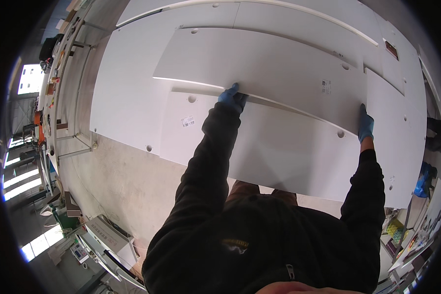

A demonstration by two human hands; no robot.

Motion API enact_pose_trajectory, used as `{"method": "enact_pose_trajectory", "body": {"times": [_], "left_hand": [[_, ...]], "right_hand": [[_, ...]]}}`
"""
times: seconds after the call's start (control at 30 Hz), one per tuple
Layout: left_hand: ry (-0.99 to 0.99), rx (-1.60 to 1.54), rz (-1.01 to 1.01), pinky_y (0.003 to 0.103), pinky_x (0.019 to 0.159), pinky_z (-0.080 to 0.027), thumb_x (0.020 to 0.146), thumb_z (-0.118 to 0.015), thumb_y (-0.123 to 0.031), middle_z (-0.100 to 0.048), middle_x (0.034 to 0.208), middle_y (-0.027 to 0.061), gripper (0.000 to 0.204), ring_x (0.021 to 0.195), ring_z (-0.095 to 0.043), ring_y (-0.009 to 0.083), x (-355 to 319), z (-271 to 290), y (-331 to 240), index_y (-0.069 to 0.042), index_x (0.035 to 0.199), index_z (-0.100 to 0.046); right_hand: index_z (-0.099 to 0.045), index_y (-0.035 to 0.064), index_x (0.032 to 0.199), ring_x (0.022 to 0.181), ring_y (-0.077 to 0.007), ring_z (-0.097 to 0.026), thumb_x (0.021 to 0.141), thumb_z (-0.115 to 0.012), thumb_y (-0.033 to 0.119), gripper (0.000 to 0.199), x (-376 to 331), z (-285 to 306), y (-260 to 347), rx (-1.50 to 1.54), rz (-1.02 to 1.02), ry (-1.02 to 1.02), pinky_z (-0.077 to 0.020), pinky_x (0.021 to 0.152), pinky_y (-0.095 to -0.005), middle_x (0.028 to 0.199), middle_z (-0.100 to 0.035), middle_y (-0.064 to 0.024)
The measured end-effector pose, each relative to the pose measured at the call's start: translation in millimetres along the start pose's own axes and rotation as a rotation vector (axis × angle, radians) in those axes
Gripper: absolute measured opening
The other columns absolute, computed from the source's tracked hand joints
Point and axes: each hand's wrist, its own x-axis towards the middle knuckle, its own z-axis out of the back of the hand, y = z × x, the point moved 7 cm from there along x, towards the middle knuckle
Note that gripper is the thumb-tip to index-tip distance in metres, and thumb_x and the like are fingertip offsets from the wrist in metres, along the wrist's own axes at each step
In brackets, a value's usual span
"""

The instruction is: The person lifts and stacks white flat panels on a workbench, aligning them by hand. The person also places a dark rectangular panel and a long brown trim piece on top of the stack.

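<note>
My left hand (232, 98), in a blue glove, grips the near long edge of a white rectangular panel (259, 59), thumb on top and fingers curled at the underside. At the panel's right end, my right hand (365, 125), also gloved in blue, holds the short edge; its fingers beneath are hidden. This panel has round holes near its corners and a small printed label (326, 86). Its near edge stands apart from a second white panel (284, 147) below it, leaving a dark gap. The second panel also bears round holes and a label (187, 121).
Larger white boards (127, 93) lie under and around both panels. A small brown block (391, 50) sits at the far right. To the left stands a metal-framed bench (73, 142) with items on it. A blue bag (425, 180) and cluttered shelf are at right.
</note>
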Motion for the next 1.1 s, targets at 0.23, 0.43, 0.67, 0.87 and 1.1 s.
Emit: {"method": "enact_pose_trajectory", "body": {"times": [0.23,0.43,0.67,0.87,1.1], "left_hand": [[0.146,0.589,-0.093,0.048,0.102,-0.058,0.099,-0.067,-0.015,-0.072,0.114,0.0149,0.020,0.108,-0.070,0.0324,42.1,8.0,-4.9,-0.002,0.114,-0.066],[-0.061,0.059,0.063,0.057,0.109,-0.051,0.102,-0.055,-0.012,-0.062,0.135,0.0227,0.035,0.125,-0.060,0.0414,63.3,19.9,3.3,0.002,0.134,-0.054],[-0.088,0.161,0.052,0.059,0.109,-0.053,0.102,-0.055,-0.008,-0.057,0.140,0.0257,0.035,0.130,-0.057,0.0425,33.5,-8.2,5.0,0.005,0.135,-0.050],[-0.166,0.205,0.072,0.053,0.100,-0.061,0.105,-0.053,-0.010,-0.060,0.132,0.0275,0.035,0.125,-0.060,0.0417,35.9,-7.3,20.8,0.012,0.132,-0.049],[-0.004,0.781,0.172,0.043,0.081,-0.065,0.100,-0.052,-0.007,-0.072,0.110,0.0238,0.026,0.096,-0.075,0.0373,-20.0,-40.4,1.0,0.011,0.114,-0.064]], "right_hand": [[-0.077,0.0037,0.097,0.095,-0.0480,-0.069,0.096,-0.049,0.069,0.072,54.2,-15.3,3.4,-0.787,0.423,-0.065,-0.0548,0.078,-0.0539,0.094,-0.072,-0.0274],[-0.078,0.0008,0.097,0.096,-0.0439,-0.071,0.090,-0.060,0.063,0.065,30.1,-8.7,9.7,-0.470,0.097,0.015,-0.0554,0.086,-0.0495,0.094,-0.074,-0.0267],[-0.076,-0.0001,0.097,0.094,-0.0416,-0.071,0.089,-0.066,0.052,0.054,12.0,-4.3,32.0,-0.568,0.155,-0.058,-0.0552,0.083,-0.0479,0.095,-0.074,-0.0234],[-0.075,0.0049,0.106,0.102,-0.0426,-0.069,0.092,-0.060,0.038,0.039,-0.2,1.4,73.3,-0.724,0.299,-0.189,-0.0547,0.090,-0.0494,0.107,-0.073,-0.0230],[-0.072,0.0155,0.125,0.108,-0.0380,-0.068,0.095,-0.057,0.029,0.036,-10.3,0.8,87.8,-0.574,0.584,-0.119,-0.0543,0.097,-0.0444,0.114,-0.073,-0.0177]]}}
